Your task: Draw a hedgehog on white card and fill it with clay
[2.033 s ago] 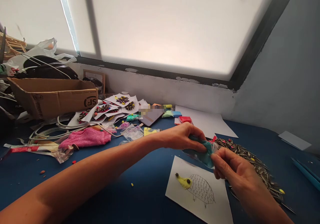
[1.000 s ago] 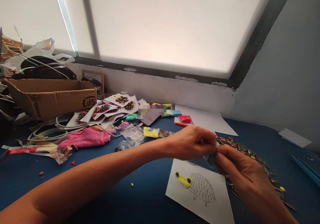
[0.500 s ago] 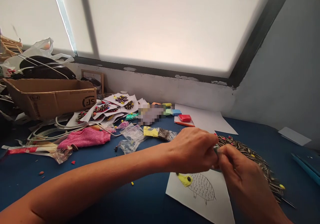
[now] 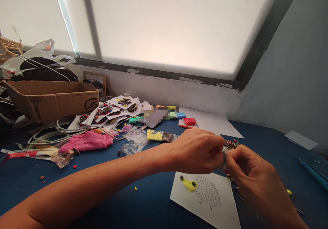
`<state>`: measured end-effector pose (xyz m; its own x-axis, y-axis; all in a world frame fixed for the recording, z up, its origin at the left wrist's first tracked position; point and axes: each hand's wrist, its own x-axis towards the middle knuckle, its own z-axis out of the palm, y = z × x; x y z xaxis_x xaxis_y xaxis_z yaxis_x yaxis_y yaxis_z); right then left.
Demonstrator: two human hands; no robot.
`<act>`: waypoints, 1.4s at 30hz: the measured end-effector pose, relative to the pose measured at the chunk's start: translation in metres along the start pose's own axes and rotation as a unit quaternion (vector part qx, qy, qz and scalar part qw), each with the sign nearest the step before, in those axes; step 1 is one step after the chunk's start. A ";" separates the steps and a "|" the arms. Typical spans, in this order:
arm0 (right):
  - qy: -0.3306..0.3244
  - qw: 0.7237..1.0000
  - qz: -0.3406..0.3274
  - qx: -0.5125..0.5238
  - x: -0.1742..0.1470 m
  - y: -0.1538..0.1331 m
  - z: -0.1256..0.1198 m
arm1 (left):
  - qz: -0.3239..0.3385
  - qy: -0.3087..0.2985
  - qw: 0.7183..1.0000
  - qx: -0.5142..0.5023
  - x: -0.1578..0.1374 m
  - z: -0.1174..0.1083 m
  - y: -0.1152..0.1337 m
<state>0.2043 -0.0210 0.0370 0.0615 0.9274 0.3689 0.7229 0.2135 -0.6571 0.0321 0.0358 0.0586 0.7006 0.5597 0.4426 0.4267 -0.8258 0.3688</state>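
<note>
My left hand (image 4: 201, 152) is closed in a fist above the drawing paper (image 4: 183, 205). Against it, my right hand (image 4: 253, 176) pinches its thumb and finger together. Between them shows a sliver of a small greyish-green thing (image 4: 224, 156), too covered to name. Below lies a pencil-drawn hedgehog (image 4: 208, 191) whose head is yellow clay (image 4: 190, 185) with a dark eye and a dark nose tip. Striped seeds (image 4: 241, 196), which look like sunflower seeds, lie beside and behind my right hand, partly hidden by it.
Clay packets, among them a red one (image 4: 189, 120) and a yellow one (image 4: 154, 134), lie behind my left arm. Further left are seed-covered papers (image 4: 132, 101), a pink cloth (image 4: 87, 140), cables and a cardboard box (image 4: 56, 102). A blue object (image 4: 314, 174) lies at right.
My right hand has moved slightly right and down, and my left hand has shifted a little. The clay nose on the paper is now uncovered. Both hands stay closed and together.
</note>
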 end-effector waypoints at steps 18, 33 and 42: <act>0.021 0.990 0.047 0.132 0.008 0.009 -0.002 | 0.028 -0.052 0.998 0.008 0.003 -0.001 -0.014; -0.006 0.996 -0.012 0.083 0.004 0.007 0.003 | -0.025 -0.079 0.996 -0.020 0.004 0.005 -0.025; -0.014 0.989 0.035 0.146 0.004 0.014 0.007 | -0.073 -0.103 0.974 -0.190 0.005 -0.010 -0.035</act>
<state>0.2099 -0.0121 0.0250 0.0827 0.9503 0.3001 0.4876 0.2240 -0.8439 0.0148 0.0684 0.0555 0.7654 0.6106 0.2036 0.3158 -0.6319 0.7079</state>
